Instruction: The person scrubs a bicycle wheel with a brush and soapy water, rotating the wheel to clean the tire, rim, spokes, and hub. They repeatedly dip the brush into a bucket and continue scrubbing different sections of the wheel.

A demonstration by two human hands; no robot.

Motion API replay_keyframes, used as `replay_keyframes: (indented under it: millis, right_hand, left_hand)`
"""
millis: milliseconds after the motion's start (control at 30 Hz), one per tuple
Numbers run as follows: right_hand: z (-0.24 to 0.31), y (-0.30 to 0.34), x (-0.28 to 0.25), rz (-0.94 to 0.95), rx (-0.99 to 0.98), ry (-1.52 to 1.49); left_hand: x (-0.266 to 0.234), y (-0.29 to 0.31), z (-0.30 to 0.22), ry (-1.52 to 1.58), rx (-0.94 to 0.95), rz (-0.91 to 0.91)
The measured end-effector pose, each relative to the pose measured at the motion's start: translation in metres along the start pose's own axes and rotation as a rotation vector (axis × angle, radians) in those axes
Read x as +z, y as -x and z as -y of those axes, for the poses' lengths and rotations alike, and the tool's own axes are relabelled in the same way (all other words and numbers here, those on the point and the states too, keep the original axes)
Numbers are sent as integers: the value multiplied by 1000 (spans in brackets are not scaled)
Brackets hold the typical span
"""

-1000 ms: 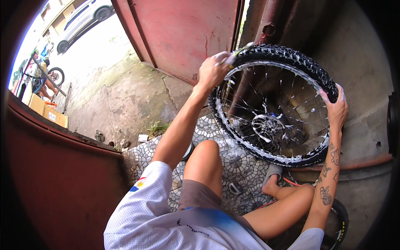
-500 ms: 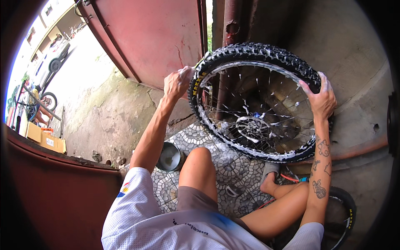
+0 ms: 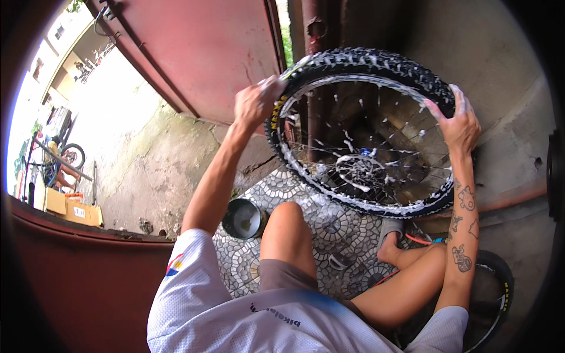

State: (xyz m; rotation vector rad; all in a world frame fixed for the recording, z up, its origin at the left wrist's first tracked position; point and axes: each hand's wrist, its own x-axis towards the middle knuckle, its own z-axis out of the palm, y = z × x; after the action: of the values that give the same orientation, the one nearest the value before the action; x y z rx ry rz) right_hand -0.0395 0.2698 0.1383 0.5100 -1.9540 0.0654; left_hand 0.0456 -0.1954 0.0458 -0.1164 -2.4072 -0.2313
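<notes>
A bicycle wheel point(image 3: 365, 207) with a knobby black tyre stands tilted in front of me, streaked with white foam on tread, rim and spokes. At its upper left, my left hand point(image 3: 257, 101) is closed and pressed to the tread. A thin pale yellowish edge point(image 3: 296, 68) shows past its blurred fingertips; what it belongs to is unclear. My right hand point(image 3: 462, 126) grips the tyre's right side, thumb toward the rim and foamy fingers over the tread. A brake disc point(image 3: 360, 172) sits at the foam-spotted hub.
A dark bucket point(image 3: 242, 219) of cloudy water stands left of my knee on patterned tiles point(image 3: 235, 267). Another wheel point(image 3: 505, 288) lies at lower right, near an orange hose point(image 3: 418, 239). A red metal gate point(image 3: 200, 53) and concrete wall point(image 3: 500, 76) flank me. Cardboard point(image 3: 82, 213) lies outside, near a person.
My left hand has moved slightly up and right along the tyre, while my right hand keeps its grip. The view has shifted a little. The car outside appears lower and farther left.
</notes>
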Motion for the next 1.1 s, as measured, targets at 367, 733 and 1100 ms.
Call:
replay_keyframes:
  millis: [367,733,1100]
  right_hand:
    - [-12,5,13,-57,-3,31]
    - [-6,9,3,45,156,-111]
    - [-8,11,2,-2,92,-99]
  left_hand:
    - [3,-10,-1,-91,193,-119]
    - [2,-16,20,-114,158,28]
    - [-13,-44,-14,-20,291,-33]
